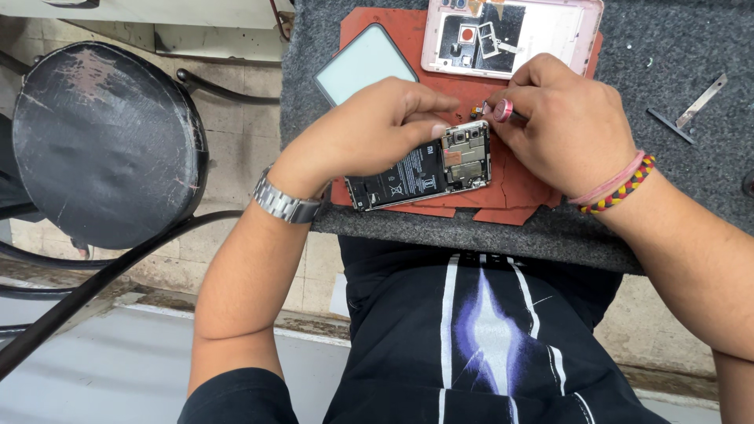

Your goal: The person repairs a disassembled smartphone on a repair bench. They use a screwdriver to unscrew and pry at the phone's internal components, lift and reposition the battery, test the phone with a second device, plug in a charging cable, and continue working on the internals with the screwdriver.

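Left hand (377, 126) pinning opened phone (424, 167), black battery, bare circuit board exposed

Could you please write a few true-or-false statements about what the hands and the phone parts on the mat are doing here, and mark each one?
1. The left hand rests on the opened phone, which lies with its battery and circuit board exposed. True.
2. The right hand holds a pink-collared tool near the opened phone's top corner. True.
3. The opened phone lies directly on the grey felt. False: it lies on the red mat, which sits on the grey felt.
4. The pink back cover lies beyond the hands, inner side up. True.
5. The metal tweezers are held in the right hand. False: they lie untouched on the felt, off to the right.
6. The left wrist is bare. False: it wears a metal watch.
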Motion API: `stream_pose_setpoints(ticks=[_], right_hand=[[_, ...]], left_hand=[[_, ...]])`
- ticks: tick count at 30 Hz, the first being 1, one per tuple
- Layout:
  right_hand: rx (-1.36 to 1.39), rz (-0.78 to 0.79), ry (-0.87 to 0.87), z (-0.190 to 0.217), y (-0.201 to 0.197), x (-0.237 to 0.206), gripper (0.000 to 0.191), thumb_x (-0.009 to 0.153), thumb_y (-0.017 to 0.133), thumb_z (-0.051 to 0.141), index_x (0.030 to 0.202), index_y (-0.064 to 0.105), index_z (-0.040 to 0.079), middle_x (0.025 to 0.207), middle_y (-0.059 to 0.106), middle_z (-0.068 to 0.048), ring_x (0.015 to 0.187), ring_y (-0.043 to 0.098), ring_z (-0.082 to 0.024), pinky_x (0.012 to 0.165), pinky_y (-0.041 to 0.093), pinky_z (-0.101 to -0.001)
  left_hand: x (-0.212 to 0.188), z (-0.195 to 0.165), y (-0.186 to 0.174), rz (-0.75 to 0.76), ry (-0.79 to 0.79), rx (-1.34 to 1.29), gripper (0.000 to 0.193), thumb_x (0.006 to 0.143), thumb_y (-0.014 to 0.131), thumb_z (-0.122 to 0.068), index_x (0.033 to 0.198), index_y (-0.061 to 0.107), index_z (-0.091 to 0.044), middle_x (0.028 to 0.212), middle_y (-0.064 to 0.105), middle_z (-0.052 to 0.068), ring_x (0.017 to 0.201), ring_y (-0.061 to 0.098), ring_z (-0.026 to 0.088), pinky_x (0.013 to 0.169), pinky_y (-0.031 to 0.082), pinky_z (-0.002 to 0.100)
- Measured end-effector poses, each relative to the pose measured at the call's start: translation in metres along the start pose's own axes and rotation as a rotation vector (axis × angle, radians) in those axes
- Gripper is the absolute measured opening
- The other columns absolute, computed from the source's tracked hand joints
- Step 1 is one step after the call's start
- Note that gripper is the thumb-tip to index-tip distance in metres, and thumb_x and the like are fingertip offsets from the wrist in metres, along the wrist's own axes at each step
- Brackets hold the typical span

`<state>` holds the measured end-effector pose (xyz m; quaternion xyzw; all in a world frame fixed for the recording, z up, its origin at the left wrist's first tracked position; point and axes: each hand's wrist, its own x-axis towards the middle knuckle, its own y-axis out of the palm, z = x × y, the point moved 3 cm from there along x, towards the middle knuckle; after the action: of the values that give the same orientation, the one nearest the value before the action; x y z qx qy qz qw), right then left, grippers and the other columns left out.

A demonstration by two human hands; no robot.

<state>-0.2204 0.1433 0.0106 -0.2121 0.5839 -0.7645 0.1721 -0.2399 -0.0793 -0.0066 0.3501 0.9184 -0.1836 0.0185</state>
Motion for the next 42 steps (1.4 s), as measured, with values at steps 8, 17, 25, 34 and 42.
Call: stream_pose_setpoints(ticks=[8,17,25,34,42], right_hand=[[-0.074,-0.062,-0.078,-0.014,-0.010,0.011,0.014,0.098,0.078,0.025,0.109,0.080,0.016,0.103,0.068,-0.003,0.074,0.068,-0.025,0.064,0.056,-0.0367],[0.034,-0.136,-0.194,-0.051,-0.038,0.004,0.013,0.087,0.080,0.013,0.100,0.078,0.010,0.089,0.067,-0.007,0.069,0.067,-0.021,0.058,0.054,-0.0342],[0.093,-0.025,-0.651,-0.043,-0.018,0.003,0.035,0.080,0.076,0.017,0.114,0.079,0.011,0.100,0.074,-0.003,0.060,0.061,-0.017,0.052,0.049,-0.0333],[0.068,0.023,-0.612,-0.077,0.009,-0.034,0.040,0.079,0.075,0.011,0.119,0.076,0.014,0.106,0.072,-0.005,0.074,0.068,-0.020,0.060,0.054,-0.0348],[0.138,0.045,-0.444,-0.088,0.012,-0.083,0.036,0.079,0.080,0.011,0.114,0.075,0.013,0.104,0.069,-0.002,0.081,0.070,-0.021,0.064,0.055,-0.0362]], left_hand=[[-0.006,-0.006,0.011,-0.161,0.071,0.061,0.062,0.098,0.060,0.002,0.157,0.041,-0.004,0.133,0.071,0.016,0.125,0.069,0.031,0.104,0.055,0.038],[-0.006,-0.029,0.035,-0.405,0.273,0.374,0.057,0.098,0.067,-0.001,0.151,0.048,-0.007,0.140,0.062,0.015,0.134,0.058,0.035,0.113,0.050,0.044],[-0.019,-0.038,0.065,-0.535,0.204,0.436,0.040,0.096,0.074,-0.009,0.135,0.064,-0.006,0.128,0.066,0.007,0.123,0.061,0.028,0.105,0.047,0.043],[-0.003,-0.018,0.125,-0.537,0.168,0.566,0.039,0.098,0.074,-0.019,0.133,0.065,-0.005,0.133,0.062,0.009,0.125,0.058,0.028,0.111,0.043,0.045],[-0.006,-0.015,0.179,-0.494,0.100,0.689,0.061,0.094,0.074,-0.045,0.144,0.062,-0.011,0.153,0.045,0.016,0.135,0.044,0.033,0.115,0.036,0.050]])
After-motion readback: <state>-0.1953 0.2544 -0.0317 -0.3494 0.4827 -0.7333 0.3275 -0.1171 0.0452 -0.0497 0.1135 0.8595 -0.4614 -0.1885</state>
